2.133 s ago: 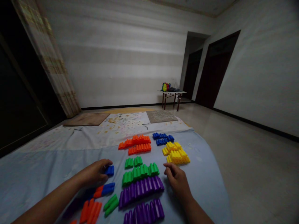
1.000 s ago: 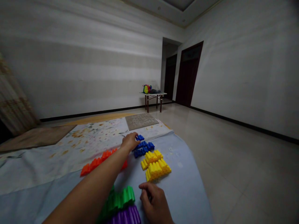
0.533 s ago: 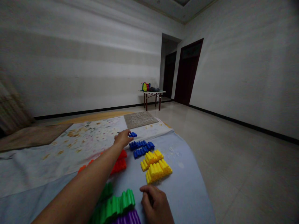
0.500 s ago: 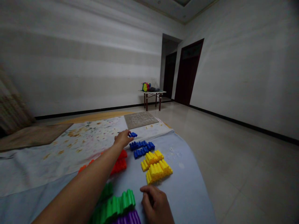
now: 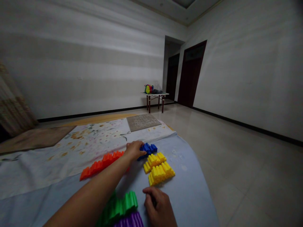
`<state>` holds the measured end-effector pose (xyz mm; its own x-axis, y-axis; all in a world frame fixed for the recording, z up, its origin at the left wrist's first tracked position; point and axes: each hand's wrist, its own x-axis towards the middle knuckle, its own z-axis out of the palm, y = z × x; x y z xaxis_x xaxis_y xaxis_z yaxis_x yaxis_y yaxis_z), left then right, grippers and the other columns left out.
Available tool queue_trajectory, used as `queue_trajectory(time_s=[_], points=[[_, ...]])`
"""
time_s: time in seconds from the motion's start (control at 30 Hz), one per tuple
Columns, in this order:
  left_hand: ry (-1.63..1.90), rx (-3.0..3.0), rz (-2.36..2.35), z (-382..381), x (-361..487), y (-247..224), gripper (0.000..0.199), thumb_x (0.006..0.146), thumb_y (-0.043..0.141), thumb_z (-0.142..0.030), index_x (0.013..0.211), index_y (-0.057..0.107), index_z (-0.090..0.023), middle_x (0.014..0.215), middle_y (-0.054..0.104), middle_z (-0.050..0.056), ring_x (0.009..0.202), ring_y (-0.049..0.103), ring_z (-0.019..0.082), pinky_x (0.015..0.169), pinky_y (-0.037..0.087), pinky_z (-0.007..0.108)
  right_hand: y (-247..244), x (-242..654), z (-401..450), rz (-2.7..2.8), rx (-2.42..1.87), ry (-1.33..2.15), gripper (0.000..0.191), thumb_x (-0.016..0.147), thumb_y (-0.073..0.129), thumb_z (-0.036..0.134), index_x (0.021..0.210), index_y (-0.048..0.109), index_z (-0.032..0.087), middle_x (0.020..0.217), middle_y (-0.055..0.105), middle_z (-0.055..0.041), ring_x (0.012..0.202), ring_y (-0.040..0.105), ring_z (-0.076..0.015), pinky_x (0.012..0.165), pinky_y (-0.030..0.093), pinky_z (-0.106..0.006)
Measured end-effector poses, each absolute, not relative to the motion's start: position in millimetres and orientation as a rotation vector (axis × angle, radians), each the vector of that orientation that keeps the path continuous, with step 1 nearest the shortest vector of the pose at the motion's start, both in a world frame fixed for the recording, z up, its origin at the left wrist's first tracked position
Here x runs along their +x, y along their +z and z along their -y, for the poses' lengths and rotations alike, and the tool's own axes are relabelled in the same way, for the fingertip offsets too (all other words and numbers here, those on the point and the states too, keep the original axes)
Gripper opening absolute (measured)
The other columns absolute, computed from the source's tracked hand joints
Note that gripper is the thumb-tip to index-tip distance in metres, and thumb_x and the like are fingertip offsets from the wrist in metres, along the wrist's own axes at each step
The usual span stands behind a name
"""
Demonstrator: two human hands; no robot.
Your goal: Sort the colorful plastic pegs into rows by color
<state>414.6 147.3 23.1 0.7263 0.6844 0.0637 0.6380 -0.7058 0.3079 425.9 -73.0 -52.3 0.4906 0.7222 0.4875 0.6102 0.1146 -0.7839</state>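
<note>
My left hand (image 5: 135, 150) reaches over the cloth, its fingers closed on blue pieces at the left side of the blue rows (image 5: 148, 148); the fingertips are partly hidden. Close by on the right are stacked yellow pieces (image 5: 161, 173). Red-orange pieces (image 5: 101, 164) lie in a row on the left, partly covered by my left forearm. Nearer to me are green pieces (image 5: 123, 203) with purple ones (image 5: 131, 219) in front. My right hand (image 5: 159, 205) rests curled on the cloth just below the yellow stack, with no object visible in it.
A light blue cloth (image 5: 189, 186) covers the near table, and a floral cloth (image 5: 94, 135) lies beyond it. On that is a grey-brown mat (image 5: 143, 122), with a brown mat (image 5: 35, 137) at far left. A small table (image 5: 155, 94) holding a colourful bag (image 5: 149, 89) stands farther off.
My left hand has moved right and nearer to me, from beyond the blue rows down to their left side. More of the red-orange row shows. My right hand has barely moved.
</note>
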Motion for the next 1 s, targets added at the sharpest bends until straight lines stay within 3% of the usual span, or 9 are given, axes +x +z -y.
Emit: queue_trajectory(time_s=[0.27, 0.43, 0.53, 0.63, 0.7, 1.0], points=[[0.247, 2.669, -1.056, -142, 426, 9, 0.043, 0.062, 0.066, -0.037, 0.103, 0.062, -0.023, 0.11, 0.063, 0.009, 0.109, 0.051, 0.031, 0.092, 0.033, 0.044, -51, 425, 72, 1.177, -1.594, 0.124, 0.022, 0.079, 0.046, 0.016, 0.085, 0.066, 0.02, 0.075, 0.069, -0.0028, 0.069, 0.065, -0.015, 0.064, 0.048, -0.021], [0.307, 2.611, -1.072, -142, 413, 27, 0.042, 0.071, 0.056, -0.041, 0.109, 0.058, -0.021, 0.109, 0.063, 0.009, 0.101, 0.055, 0.024, 0.083, 0.04, 0.034, -47, 426, 73, 1.198, -1.589, 0.117, 0.022, 0.078, 0.046, 0.014, 0.085, 0.066, 0.019, 0.075, 0.069, -0.0023, 0.069, 0.065, -0.0143, 0.063, 0.048, -0.02], [0.299, 2.567, -1.104, -142, 400, 35, 0.027, 0.075, 0.05, -0.032, 0.093, 0.064, -0.018, 0.093, 0.066, 0.009, 0.086, 0.059, 0.021, 0.073, 0.041, 0.029, -46, 425, 73, 1.199, -1.587, 0.123, 0.022, 0.078, 0.046, 0.014, 0.084, 0.066, 0.019, 0.075, 0.069, -0.0024, 0.07, 0.065, -0.0142, 0.065, 0.048, -0.02], [0.198, 2.517, -1.103, -140, 393, 31, 0.01, 0.066, 0.057, -0.022, 0.06, 0.063, -0.017, 0.065, 0.063, 0.007, 0.069, 0.059, 0.022, 0.067, 0.041, 0.031, -45, 424, 74, 1.194, -1.587, 0.135, 0.022, 0.078, 0.046, 0.014, 0.085, 0.066, 0.019, 0.076, 0.07, -0.0026, 0.071, 0.065, -0.0144, 0.066, 0.048, -0.02], [0.154, 2.474, -1.09, -138, 393, 23, 0.015, 0.061, 0.059, -0.017, 0.046, 0.056, -0.017, 0.051, 0.057, 0.006, 0.06, 0.058, 0.022, 0.064, 0.041, 0.033, -44, 424, 74, 1.196, -1.587, 0.145, 0.022, 0.079, 0.046, 0.014, 0.085, 0.066, 0.019, 0.076, 0.069, -0.0027, 0.07, 0.065, -0.0144, 0.066, 0.048, -0.02], [0.227, 2.348, -1.045, -136, 397, 7, 0.007, 0.052, 0.056, -0.011, 0.051, 0.059, -0.018, 0.052, 0.059, 0.005, 0.054, 0.053, 0.019, 0.059, 0.04, 0.032, -41, 426, 74, 1.213, -1.596, 0.208, 0.023, 0.08, 0.044, 0.015, 0.087, 0.066, 0.018, 0.076, 0.069, -0.0041, 0.07, 0.065, -0.0152, 0.065, 0.048, -0.021]])
